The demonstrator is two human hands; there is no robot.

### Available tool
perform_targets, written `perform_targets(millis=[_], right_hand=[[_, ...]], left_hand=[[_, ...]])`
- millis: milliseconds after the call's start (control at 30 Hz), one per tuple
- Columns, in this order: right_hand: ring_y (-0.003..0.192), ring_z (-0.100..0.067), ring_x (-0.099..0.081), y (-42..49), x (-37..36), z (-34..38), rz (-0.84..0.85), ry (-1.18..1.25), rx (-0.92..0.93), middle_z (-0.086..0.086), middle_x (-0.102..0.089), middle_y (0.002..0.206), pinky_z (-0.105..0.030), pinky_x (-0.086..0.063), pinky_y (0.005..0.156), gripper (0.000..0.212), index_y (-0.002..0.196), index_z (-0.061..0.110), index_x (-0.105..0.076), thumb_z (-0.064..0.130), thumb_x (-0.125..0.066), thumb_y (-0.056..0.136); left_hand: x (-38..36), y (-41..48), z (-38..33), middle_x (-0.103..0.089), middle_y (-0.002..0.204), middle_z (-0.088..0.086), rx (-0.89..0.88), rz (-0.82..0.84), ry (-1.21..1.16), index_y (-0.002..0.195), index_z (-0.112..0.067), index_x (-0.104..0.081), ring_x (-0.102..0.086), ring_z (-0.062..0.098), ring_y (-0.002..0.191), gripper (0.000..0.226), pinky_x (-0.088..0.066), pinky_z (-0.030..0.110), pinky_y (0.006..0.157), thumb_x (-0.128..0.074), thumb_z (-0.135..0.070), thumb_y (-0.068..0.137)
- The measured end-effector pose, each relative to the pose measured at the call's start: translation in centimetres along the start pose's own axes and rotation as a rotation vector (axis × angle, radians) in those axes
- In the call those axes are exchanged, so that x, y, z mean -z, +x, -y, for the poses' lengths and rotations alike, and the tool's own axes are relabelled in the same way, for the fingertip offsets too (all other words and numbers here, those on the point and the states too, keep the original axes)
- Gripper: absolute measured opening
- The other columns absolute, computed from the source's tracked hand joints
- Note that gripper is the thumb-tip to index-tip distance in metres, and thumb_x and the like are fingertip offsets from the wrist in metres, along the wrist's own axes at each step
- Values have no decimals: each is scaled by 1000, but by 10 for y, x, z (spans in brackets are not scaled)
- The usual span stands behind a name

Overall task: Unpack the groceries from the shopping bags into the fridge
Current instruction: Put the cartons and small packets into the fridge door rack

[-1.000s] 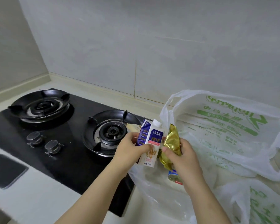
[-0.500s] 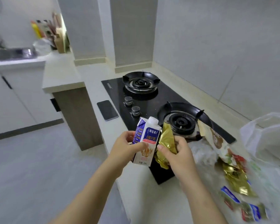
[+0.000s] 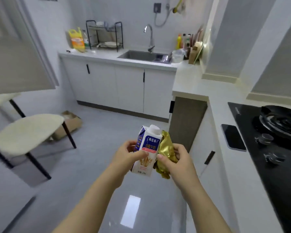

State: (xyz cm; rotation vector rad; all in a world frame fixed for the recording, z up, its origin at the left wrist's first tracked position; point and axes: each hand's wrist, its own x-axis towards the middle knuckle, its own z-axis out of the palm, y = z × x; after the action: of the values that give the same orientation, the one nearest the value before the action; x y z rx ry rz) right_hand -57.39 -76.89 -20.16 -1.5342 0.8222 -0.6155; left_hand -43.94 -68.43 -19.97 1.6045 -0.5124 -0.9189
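Carton: your left hand [image 3: 128,157] grips a small white-and-blue milk carton with a white screw cap [image 3: 147,153]. Your thumb lies across its front panel and your fingers curl behind. You hold it nearly upright in the air above the glossy grey tiled floor [image 3: 94,165].
Packet: your right hand [image 3: 176,162] is clamped on a crumpled gold foil packet [image 3: 166,153], thumb pressed against its front. The packet touches the carton's right edge.
Hands: each is closed round its own load. You hold the two side by side at mid-frame, forearms bare.
Worktop, right: a black smartphone [image 3: 233,139] lies flat on the pale counter [image 3: 217,115], just beside the black glass gas hob [image 3: 252,130]. One burner ring and two knobs of the hob show.
Far wall: a steel sink [image 3: 141,55] with a curved chrome tap [image 3: 149,37] sits in a white counter over white cupboards with black handles. A black wire dish rack [image 3: 104,36] and a yellow plastic jug [image 3: 76,40] stand to its left. A cluster of bottles stands to its right, too blurred to tell apart.
Floor, left: a cream cushioned stool on black legs [image 3: 29,132] stands near an open brown cardboard box [image 3: 69,123].
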Motion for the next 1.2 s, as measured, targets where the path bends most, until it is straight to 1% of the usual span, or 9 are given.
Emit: perform_targets(millis=[100,267,367,467,567,733,867,1033,1200], right_hand=[[75,-2,-61,16,-72,17,135,-21,16,14,-60,92,-11,-46,49,23,94,32,-48,24,-67,84],[77,-2,-61,33,-196,42,335,-19,60,15,-59,95,-12,-48,50,25,92,36,-48,26,-69,82],[78,-2,-62,38,-265,56,435,-7,99,15,-59,95,-13,-48,50,25,91,36,-49,26,-70,81],[83,-5,-63,40,-326,72,538,18,137,12,-61,98,-16,-51,57,26,93,35,-50,27,-71,80],[88,-6,-62,39,-376,87,633,19,183,13,-61,99,-18,-51,63,27,93,37,-49,27,-71,80],[90,-6,-63,48,-439,120,759,-13,308,10,-62,102,-22,-53,69,29,95,37,-48,28,-71,80],[86,-5,-64,62,-477,161,805,13,442,10,-64,97,-28,-56,75,28,94,35,-50,26,-72,79],[77,-3,-66,84,-511,207,852,94,556,10,-64,93,-18,-55,59,27,92,36,-49,24,-70,81],[75,3,-65,111,-541,251,867,156,640,12,-64,93,-14,-52,56,28,94,37,-49,25,-70,81]], left_hand=[[74,-5,1,-64,103,0,-30,-127,-37,97,-29,-52,-62,15,91,29,-49,29,70,-66,-9,82],[194,-20,2,-63,106,1,-54,-335,-76,104,-27,-53,-61,17,96,31,-48,29,74,-67,-11,81],[260,-31,-1,-64,106,1,-67,-457,-91,112,-23,-54,-61,20,98,37,-49,36,82,-69,-11,79],[317,-44,-4,-65,106,2,-91,-565,-113,109,-25,-55,-62,22,99,38,-50,42,88,-71,-13,78],[362,-57,-4,-66,106,3,-110,-664,-133,107,-29,-55,-64,23,98,37,-52,44,88,-73,-16,76],[419,-71,-21,-65,104,3,-184,-770,-169,102,-30,-55,-65,23,95,31,-53,41,84,-67,-10,81],[456,-72,-53,-66,102,4,-284,-830,-177,111,-24,-55,-65,23,94,35,-53,40,83,-67,-10,81],[493,-62,-98,-66,102,2,-411,-877,-113,117,-20,-54,-65,21,94,39,-53,38,81,-66,-13,81],[524,-45,-143,-66,101,1,-490,-887,-66,117,-22,-54,-63,21,95,37,-52,38,82,-65,-15,82]])
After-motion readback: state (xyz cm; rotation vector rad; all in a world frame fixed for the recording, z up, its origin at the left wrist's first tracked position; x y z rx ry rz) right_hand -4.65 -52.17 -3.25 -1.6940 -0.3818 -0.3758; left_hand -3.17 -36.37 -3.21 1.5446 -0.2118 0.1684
